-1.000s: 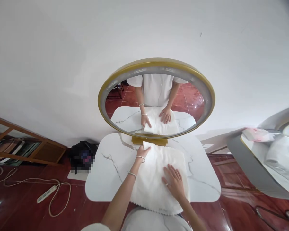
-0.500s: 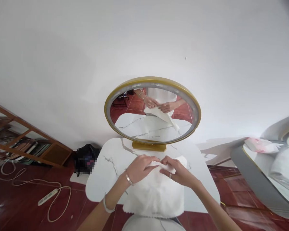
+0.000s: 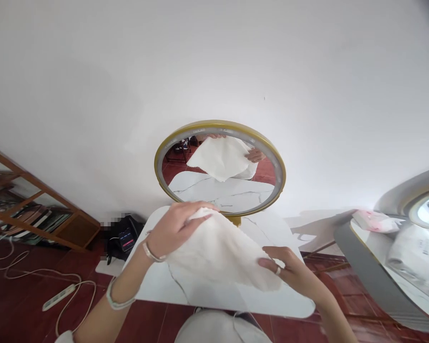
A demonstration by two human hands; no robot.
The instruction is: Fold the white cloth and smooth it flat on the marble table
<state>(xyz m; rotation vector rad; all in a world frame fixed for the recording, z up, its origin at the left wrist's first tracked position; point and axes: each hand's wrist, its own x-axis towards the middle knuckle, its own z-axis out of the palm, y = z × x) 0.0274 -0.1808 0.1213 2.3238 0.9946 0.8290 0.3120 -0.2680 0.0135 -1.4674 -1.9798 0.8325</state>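
Note:
A thin white cloth (image 3: 223, 255) with a fine jagged edge is spread between my two hands above the marble-patterned table (image 3: 159, 283). My left hand (image 3: 177, 228) grips its upper left corner between thumb and fingers. Lower on the right, my right hand (image 3: 289, 269) pinches the other side. Behind the cloth stands a round mirror with a gold rim (image 3: 219, 124), which reflects the cloth and parts of both hands. The cloth hides most of the mirror's gold base (image 3: 236, 221).
A pale stool (image 3: 218, 328) is at the table's front. To the right, another table (image 3: 361, 267) bears a pink-and-white packet (image 3: 375, 221) and white fabric (image 3: 414, 252). On the left are a black bag (image 3: 136, 226), a wooden shelf (image 3: 78, 228) and a power strip (image 3: 59, 297) with its cable on the floor.
The cloth, bunched between close-set hands before, is now opened out and raised. My left hand has moved up and left, my right hand to the right and slightly down.

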